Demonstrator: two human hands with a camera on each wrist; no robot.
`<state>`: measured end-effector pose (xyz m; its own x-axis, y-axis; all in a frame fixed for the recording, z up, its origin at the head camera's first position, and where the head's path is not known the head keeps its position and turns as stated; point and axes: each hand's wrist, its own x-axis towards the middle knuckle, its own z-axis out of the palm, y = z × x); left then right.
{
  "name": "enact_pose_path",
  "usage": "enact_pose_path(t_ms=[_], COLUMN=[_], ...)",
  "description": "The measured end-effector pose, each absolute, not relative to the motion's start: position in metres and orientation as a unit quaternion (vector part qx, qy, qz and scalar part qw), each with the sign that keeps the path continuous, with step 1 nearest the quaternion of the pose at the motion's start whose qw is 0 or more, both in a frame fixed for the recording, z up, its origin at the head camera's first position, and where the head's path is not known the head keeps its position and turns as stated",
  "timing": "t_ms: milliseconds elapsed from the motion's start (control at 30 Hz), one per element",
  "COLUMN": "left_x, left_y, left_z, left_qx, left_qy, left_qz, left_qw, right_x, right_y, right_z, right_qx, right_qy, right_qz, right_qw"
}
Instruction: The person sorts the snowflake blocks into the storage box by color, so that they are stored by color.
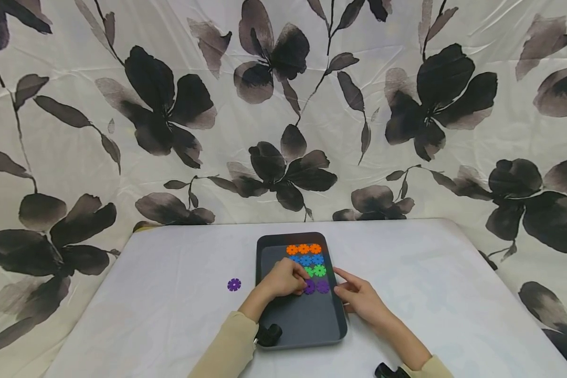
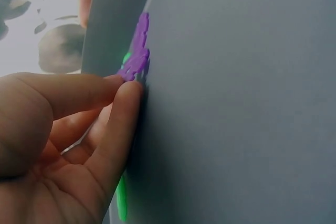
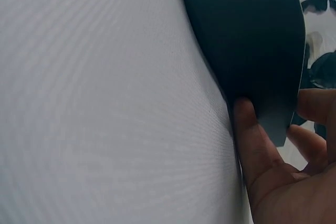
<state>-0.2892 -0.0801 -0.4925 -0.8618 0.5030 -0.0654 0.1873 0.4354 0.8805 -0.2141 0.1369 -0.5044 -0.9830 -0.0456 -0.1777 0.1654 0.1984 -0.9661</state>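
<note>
A dark grey tray (image 1: 307, 328) lies on the white table. My left hand (image 1: 283, 278) reaches over its left side. Its thumb and fingertip pinch the edge of a purple flower-shaped piece (image 2: 135, 65), low over the tray floor. Beside that is a second purple flower piece (image 1: 323, 286). Above them in the head view run rows of green (image 1: 319, 270), blue (image 1: 317, 259) and orange (image 1: 303, 249) flower pieces, the green and blue rows partly hidden by the left hand. My right hand (image 1: 364, 300) touches the tray's right side, fingertips at the rim and thumb against the outer wall.
Another purple flower piece (image 1: 233, 284) lies on the white tablecloth (image 1: 184, 294) left of the tray. A floral curtain (image 1: 283, 105) hangs behind the table's far edge. Each wrist wears a black camera, the left one (image 1: 269, 334) overlapping the tray's near left corner.
</note>
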Motion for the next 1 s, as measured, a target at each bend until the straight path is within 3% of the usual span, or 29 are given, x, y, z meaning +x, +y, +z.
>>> enact_pose_path(t_ms=[1000], left_x=[-0.2896], left_y=[-0.0769], left_z=[-0.4967], left_qx=[0.196], left_qy=[0.85], left_qz=[0.468], left_qw=[0.138], right_x=[-0.2158], right_y=[0.1386], right_z=[-0.5079], right_qx=[0.03], right_qy=[0.772], right_qz=[-0.63], right_qw=[0.084])
